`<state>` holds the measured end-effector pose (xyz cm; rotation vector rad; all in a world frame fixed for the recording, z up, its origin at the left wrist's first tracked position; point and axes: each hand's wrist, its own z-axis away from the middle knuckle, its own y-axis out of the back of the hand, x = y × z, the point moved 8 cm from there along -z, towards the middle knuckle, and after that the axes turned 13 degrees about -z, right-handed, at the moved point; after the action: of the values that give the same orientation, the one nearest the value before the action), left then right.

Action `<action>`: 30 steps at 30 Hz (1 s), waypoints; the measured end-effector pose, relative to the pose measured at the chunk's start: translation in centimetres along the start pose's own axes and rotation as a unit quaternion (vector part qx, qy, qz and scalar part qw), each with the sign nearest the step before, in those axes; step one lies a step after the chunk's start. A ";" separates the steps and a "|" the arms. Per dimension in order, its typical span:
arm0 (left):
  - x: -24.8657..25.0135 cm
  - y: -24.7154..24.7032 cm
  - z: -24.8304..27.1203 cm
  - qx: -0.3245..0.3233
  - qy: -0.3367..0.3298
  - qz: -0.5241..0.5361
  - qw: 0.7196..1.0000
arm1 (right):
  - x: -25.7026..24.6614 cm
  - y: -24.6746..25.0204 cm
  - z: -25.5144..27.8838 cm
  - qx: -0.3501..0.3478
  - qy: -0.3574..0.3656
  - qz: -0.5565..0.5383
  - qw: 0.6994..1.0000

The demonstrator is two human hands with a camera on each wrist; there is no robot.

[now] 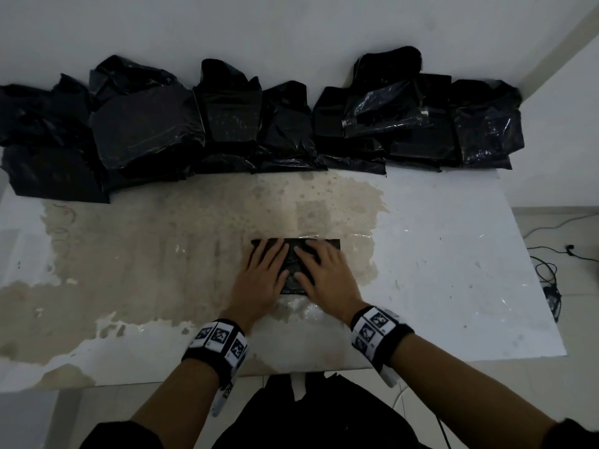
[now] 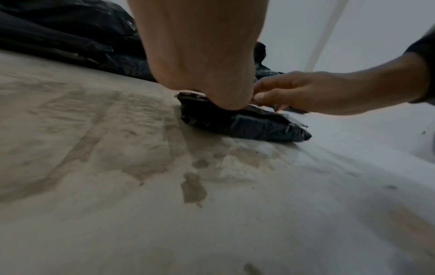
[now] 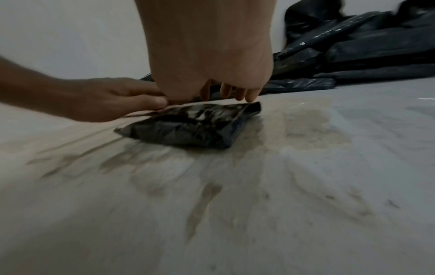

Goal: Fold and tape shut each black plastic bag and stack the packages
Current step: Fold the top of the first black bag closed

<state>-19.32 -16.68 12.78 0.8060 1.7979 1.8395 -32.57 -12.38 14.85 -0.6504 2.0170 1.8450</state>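
Worn table [image 1: 453, 254]: folded black bag [image 1: 293, 251] under left grip [image 1: 261, 277], right grip [image 1: 325, 273], fingers flat, pressing

White table [image 1: 453, 254] under fingers, surface worn to beige-brown patches left of and around fingers, white paint intact to right; plain white wall [image 1: 291, 24] beyond fingers, meeting side wall [image 1: 564, 124] in corner at far right; pale tiled floor [image 1: 567, 228] right of table, black cables [image 1: 547, 270] lying on it; light dim, even.
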 end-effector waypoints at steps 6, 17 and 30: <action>-0.8 -2.0 0.3 -0.048 0.006 -0.032 0.998 | 0.0 -3.3 1.0 -0.069 -0.017 0.054 0.996; -1.4 -2.6 0.7 -0.045 0.075 0.013 0.996 | 2.6 -2.3 1.5 -0.071 -0.014 0.086 0.994; -0.9 -0.5 1.6 0.010 0.073 -0.012 0.997 | 3.9 -1.4 2.1 -0.084 -0.018 0.076 0.993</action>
<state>-17.62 -16.03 12.19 0.6677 1.9091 1.9118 -35.20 -10.80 11.39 -0.5162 1.9514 2.1169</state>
